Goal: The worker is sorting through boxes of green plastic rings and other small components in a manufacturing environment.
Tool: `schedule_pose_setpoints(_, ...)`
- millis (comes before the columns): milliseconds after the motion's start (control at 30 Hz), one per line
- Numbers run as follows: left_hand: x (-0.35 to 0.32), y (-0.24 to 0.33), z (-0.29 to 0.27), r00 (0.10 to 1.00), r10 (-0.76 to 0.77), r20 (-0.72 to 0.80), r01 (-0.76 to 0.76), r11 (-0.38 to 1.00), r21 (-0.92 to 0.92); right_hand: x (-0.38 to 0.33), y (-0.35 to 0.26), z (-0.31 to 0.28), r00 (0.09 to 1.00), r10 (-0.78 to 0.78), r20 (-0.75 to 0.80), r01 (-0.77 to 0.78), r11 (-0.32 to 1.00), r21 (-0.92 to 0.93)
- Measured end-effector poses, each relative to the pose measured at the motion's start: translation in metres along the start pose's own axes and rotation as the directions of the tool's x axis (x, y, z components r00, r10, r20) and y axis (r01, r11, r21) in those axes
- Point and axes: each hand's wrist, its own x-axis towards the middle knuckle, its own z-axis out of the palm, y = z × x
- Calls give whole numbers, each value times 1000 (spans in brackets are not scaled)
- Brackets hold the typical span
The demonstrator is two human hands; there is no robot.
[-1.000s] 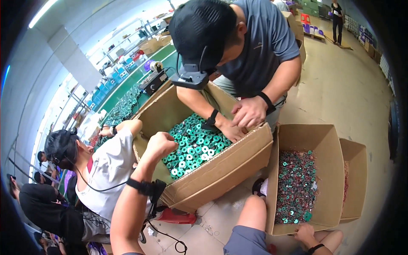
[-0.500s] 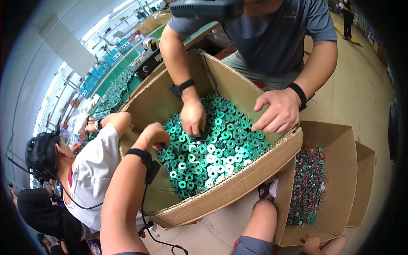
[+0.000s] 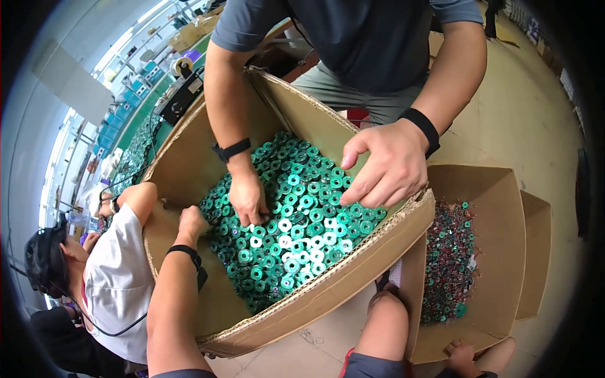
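Observation:
A large open cardboard box (image 3: pixel 328 301) holds a heap of small green ring-shaped parts (image 3: pixel 296 208). My left hand (image 3: pixel 193 222), a black band round its wrist, is inside the box at the heap's left edge. Its fingers are curled, and what they hold, if anything, is hidden. At the lower right my right hand (image 3: pixel 462 356) has its fingers over the near rim of a smaller cardboard box (image 3: pixel 498 252). Across from me, another person's hand (image 3: pixel 247 201) reaches fingers-down into the green parts. That person's other hand (image 3: pixel 391 165) hovers over the heap, fingers apart.
The smaller box contains mixed reddish and green bits (image 3: pixel 447 271). Another cardboard box (image 3: pixel 534 252) stands beyond it. At left a person in a white shirt (image 3: pixel 120 271) works by a green bench (image 3: pixel 157 129) with equipment. My knee (image 3: pixel 384 315) is below the big box.
The view has shifted, so the big box sits further left. My left hand has moved left in the picture, with its fingers curled closer together. The other person's head has left the view.

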Motion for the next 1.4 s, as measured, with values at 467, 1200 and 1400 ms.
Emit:
schedule_pose_setpoints(467, -6, 13, -1, 998, -40, 41, 41, 999, -35, 7, -20, -22, 996, -85, -40, 85, 996, 8)
schedule_pose_setpoints(1200, 6, 32, -49, 997, -38, -73, 23, 980, -195, 8, -15, -19, 995, -93, -40, 94, 996, 10)
schedule_pose_setpoints(1400, 28, 16, -2, 983, 53, -178, -83, 983, -166, 8, -15, -11, 995, -61, -78, 62, 998, 12)
